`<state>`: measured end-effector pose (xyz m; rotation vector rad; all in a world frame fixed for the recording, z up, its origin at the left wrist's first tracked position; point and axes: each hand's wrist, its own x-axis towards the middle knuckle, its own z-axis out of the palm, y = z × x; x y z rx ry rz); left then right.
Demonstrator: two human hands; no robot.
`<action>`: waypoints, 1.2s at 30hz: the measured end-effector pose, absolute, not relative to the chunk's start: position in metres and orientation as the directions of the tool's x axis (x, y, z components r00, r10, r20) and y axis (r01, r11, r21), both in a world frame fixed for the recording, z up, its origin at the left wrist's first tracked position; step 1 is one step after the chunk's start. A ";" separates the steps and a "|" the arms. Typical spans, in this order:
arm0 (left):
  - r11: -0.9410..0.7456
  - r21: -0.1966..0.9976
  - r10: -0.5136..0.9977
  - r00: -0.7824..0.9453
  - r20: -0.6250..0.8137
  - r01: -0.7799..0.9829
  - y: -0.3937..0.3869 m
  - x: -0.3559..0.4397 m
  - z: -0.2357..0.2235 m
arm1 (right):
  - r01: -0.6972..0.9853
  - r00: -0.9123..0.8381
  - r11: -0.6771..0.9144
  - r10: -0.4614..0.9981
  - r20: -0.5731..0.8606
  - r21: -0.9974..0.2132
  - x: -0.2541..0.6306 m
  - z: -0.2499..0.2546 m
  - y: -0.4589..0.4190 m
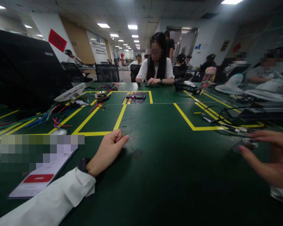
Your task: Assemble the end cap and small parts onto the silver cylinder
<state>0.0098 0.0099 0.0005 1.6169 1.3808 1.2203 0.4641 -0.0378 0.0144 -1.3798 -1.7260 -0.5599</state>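
My left hand rests on the green table with its fingers curled in and the thumb lying along them. Nothing shows in it, and a dark band circles the wrist. At the right edge, my right hand has thumb and fingers around a small silver-and-dark metal cylinder, like a small motor. The cylinder is slightly blurred and stands just in front of a tangle of black cables. Part of the right hand is cut off by the picture's edge.
Left lie a printed card, a white mouse, coloured wires and a black monitor. Farther off are a wired bundle of small parts, yellow tape lines, white fans and a seated person opposite.
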 end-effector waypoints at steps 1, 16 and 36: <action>-0.210 0.915 0.975 0.001 0.224 0.343 0.010 0.010 0.001 | 0.906 -0.145 0.405 0.577 0.804 -0.127 0.455 0.015 -0.037; -0.178 0.918 0.984 0.081 0.160 0.353 0.011 0.005 -0.003 | 0.998 0.002 -0.042 0.807 0.590 0.054 0.498 -0.010 -0.048; -0.216 0.911 0.976 0.046 0.213 0.353 0.010 0.006 -0.002 | -0.517 -0.521 -0.600 0.786 -0.332 -0.610 0.268 0.007 -0.001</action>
